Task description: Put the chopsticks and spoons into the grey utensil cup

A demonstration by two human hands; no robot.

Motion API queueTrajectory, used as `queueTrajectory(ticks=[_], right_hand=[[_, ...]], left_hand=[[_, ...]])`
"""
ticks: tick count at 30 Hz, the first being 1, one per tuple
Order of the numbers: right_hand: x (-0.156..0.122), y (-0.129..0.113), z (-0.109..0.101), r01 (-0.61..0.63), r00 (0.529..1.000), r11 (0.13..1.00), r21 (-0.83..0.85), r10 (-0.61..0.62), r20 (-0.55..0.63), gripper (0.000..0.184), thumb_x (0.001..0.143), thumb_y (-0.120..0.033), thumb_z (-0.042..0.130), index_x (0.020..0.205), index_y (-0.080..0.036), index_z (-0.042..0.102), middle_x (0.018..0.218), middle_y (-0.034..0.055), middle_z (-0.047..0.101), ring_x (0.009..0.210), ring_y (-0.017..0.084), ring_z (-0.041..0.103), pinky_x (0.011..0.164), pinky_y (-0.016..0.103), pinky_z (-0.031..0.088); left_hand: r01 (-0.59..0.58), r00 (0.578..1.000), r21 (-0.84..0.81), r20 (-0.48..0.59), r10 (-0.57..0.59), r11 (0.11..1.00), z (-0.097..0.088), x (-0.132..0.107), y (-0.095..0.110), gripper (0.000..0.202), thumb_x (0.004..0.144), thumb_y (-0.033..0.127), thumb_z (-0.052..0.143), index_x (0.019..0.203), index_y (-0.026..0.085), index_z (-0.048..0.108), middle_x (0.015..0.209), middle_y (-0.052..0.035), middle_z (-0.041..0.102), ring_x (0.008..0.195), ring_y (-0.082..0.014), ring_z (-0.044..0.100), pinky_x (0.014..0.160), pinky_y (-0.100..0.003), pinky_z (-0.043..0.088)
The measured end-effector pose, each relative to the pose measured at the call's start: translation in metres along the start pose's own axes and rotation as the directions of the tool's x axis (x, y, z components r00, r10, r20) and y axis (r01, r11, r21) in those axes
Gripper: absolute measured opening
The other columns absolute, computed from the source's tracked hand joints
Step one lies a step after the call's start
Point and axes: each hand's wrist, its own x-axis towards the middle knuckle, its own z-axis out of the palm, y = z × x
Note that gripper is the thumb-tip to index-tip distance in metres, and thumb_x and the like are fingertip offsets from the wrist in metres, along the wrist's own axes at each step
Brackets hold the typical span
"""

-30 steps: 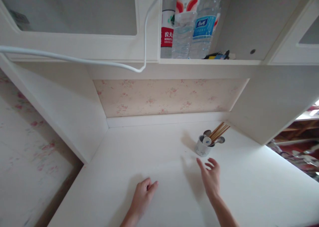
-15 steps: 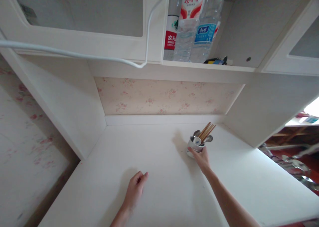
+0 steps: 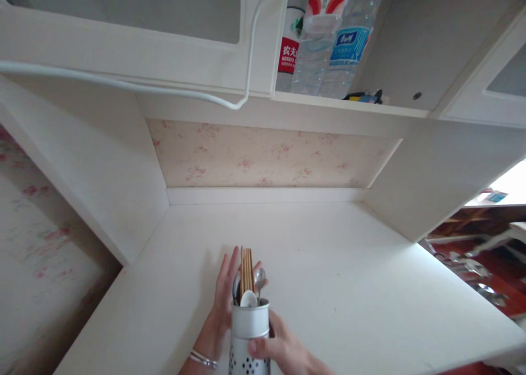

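A white utensil holder [image 3: 249, 323] with small holes in its lower wall stands upright low in the view, close to me. Wooden chopsticks [image 3: 246, 268], a white spoon [image 3: 249, 298] and metal spoons, one a shiny metal spoon [image 3: 260, 279], stick up out of it. My right hand [image 3: 283, 345] grips the holder from the right, thumb across its front. On the left, my left hand [image 3: 224, 282] is open with fingers stretched up behind the chopsticks; whether it touches the holder I cannot tell. A silver bracelet [image 3: 203, 359] circles the left wrist.
The white desktop [image 3: 320, 254] spreads ahead between white side panels. Overhead, a cabinet shelf holds plastic bottles [image 3: 318, 40], and a white cable [image 3: 172, 92] hangs across the front. Cluttered metal items [image 3: 472, 271] lie beyond the right edge.
My right hand has brought the utensil holder from the back right of the desktop toward me and leftward. My left hand has gone from closed to open beside it.
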Motion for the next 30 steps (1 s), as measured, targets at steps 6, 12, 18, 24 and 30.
queueTrajectory(ticks=[6,12,18,24,30], right_hand=[[0.019,0.016,0.009,-0.145,0.986,0.986,0.083,0.137,0.095,0.056,0.060,-0.043,0.080,0.105,-0.014,0.065,0.083,0.0013,0.064,0.073,0.015,0.056,0.066,0.024,0.042],[0.016,0.018,0.007,-0.271,0.962,0.924,0.270,0.271,0.037,0.051,0.067,-0.047,0.073,0.106,-0.016,0.064,0.089,0.0066,0.070,0.080,0.021,0.064,0.073,0.030,0.047],[0.019,0.009,0.002,-0.398,0.912,0.821,0.410,0.401,0.083,0.056,0.068,-0.056,0.066,0.097,-0.008,0.065,0.082,0.0123,0.072,0.075,0.021,0.067,0.074,0.030,0.048],[0.024,-0.003,-0.003,-0.424,0.901,0.772,0.473,0.412,0.134,0.057,0.077,-0.059,0.058,0.102,-0.009,0.063,0.086,0.0113,0.073,0.072,0.019,0.068,0.073,0.029,0.048],[0.022,-0.015,-0.005,-0.435,0.901,0.770,0.468,0.380,0.212,0.065,0.077,-0.062,0.057,0.110,-0.006,0.060,0.088,0.0123,0.072,0.075,0.020,0.069,0.073,0.029,0.048]], left_hand=[[0.032,0.999,-0.140,0.033,-0.028,0.990,-0.018,0.002,0.017,0.046,0.088,0.053,0.052,0.132,0.042,0.042,0.138,-0.0072,0.051,0.129,-0.0366,0.047,0.094,-0.069,0.041],[0.021,0.998,-0.189,-0.046,-0.030,0.982,-0.021,0.004,0.018,0.031,0.086,0.044,0.060,0.114,0.032,0.054,0.113,-0.0056,0.064,0.117,-0.0328,0.058,0.096,-0.067,0.041],[0.020,0.988,-0.163,-0.146,-0.044,0.986,-0.021,0.007,0.017,0.031,0.084,0.044,0.063,0.112,0.031,0.055,0.106,-0.0030,0.067,0.097,-0.0258,0.068,0.090,-0.059,0.048],[0.002,0.980,-0.137,-0.198,-0.030,0.991,-0.019,0.002,0.017,0.042,0.086,0.039,0.063,0.125,0.039,0.049,0.103,0.0004,0.067,0.088,-0.0199,0.070,0.088,-0.052,0.052],[0.001,0.983,-0.269,-0.178,-0.050,0.963,-0.019,0.000,0.024,0.036,0.090,0.034,0.058,0.125,0.036,0.051,0.098,-0.0022,0.067,0.086,-0.0208,0.069,0.082,-0.047,0.054]])
